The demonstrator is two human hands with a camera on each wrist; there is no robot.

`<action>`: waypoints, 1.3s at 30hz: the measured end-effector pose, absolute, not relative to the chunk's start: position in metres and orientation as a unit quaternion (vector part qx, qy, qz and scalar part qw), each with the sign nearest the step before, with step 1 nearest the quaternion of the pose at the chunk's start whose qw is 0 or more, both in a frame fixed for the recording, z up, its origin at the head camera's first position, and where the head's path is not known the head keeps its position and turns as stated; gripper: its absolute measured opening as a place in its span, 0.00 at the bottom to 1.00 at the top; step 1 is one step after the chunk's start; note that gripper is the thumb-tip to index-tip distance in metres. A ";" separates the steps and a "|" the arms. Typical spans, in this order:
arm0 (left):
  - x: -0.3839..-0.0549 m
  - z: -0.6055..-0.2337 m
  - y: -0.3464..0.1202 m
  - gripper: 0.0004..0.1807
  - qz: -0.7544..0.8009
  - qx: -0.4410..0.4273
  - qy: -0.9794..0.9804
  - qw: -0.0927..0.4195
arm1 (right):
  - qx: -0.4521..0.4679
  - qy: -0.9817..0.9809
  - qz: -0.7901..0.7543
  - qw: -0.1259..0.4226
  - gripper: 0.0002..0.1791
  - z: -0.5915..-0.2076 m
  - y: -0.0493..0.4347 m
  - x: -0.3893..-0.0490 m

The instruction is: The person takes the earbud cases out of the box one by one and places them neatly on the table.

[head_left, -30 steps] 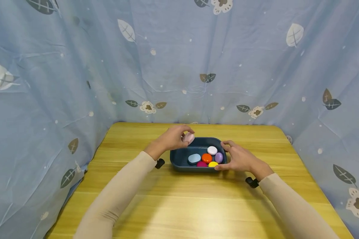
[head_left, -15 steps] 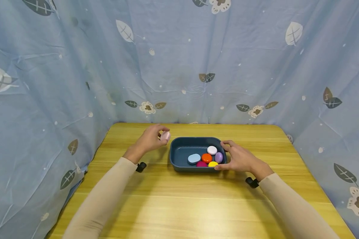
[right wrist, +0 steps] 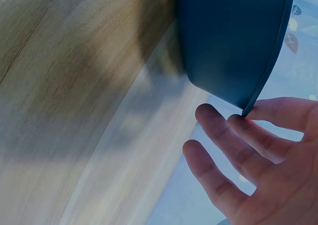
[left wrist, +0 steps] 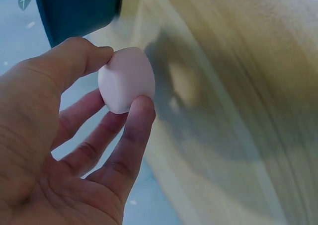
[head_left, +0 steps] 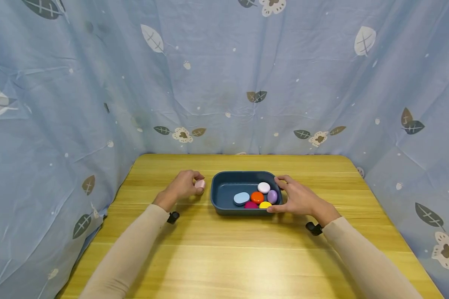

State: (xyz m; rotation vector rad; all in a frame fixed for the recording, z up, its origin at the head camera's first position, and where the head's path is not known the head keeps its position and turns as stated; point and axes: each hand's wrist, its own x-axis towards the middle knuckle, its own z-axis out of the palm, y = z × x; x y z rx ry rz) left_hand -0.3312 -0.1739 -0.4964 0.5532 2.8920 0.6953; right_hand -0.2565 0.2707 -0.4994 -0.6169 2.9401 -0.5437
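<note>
The pale pink piece [left wrist: 125, 78] is pinched between thumb and fingertips of the left hand [head_left: 181, 185], close over or on the table [head_left: 209, 257]; contact cannot be told. It looks light and stiff, smooth enough to slip, hardly fragile; opposite sides seem the surest hold. Just right of that grip stands the blue box [head_left: 239, 212], its colored pieces [head_left: 257, 197] mostly away from the grip. At the box's farther end, the right hand [head_left: 299, 198] holds the rim.

Small curtained-in spot; home, studio or lab, the views do not tell
Blue leaf-and-flower cloth [head_left: 217, 74] hangs in folds behind the far edge and far corners; it also flanks the left and right edges of the wood-grain table [head_left: 224, 265]
</note>
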 end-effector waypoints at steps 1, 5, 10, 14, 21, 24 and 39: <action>-0.331 -0.498 -0.174 0.27 0.229 0.180 0.955 0.061 | -0.201 0.962 -0.179 0.045 0.74 -0.500 0.271 -0.256; -0.330 -0.503 -0.175 0.26 0.239 0.173 0.953 0.070 | -0.200 0.961 -0.183 0.045 0.74 -0.502 0.271 -0.256; -0.330 -0.508 -0.177 0.27 0.260 0.174 0.948 0.065 | -0.199 0.961 -0.188 0.044 0.73 -0.503 0.272 -0.257; -0.330 -0.509 -0.179 0.30 0.262 0.175 0.947 0.062 | -0.198 0.961 -0.188 0.044 0.73 -0.503 0.272 -0.256; -0.328 -0.500 -0.180 0.35 0.256 0.163 0.950 0.067 | -0.198 0.961 -0.189 0.046 0.73 -0.502 0.272 -0.256; -0.327 -0.490 -0.177 0.34 0.242 0.171 0.954 0.050 | -0.198 0.961 -0.188 0.047 0.73 -0.502 0.272 -0.256; -0.334 -0.444 -0.118 0.32 0.178 0.300 0.937 0.035 | -0.197 0.962 -0.184 0.047 0.74 -0.501 0.271 -0.256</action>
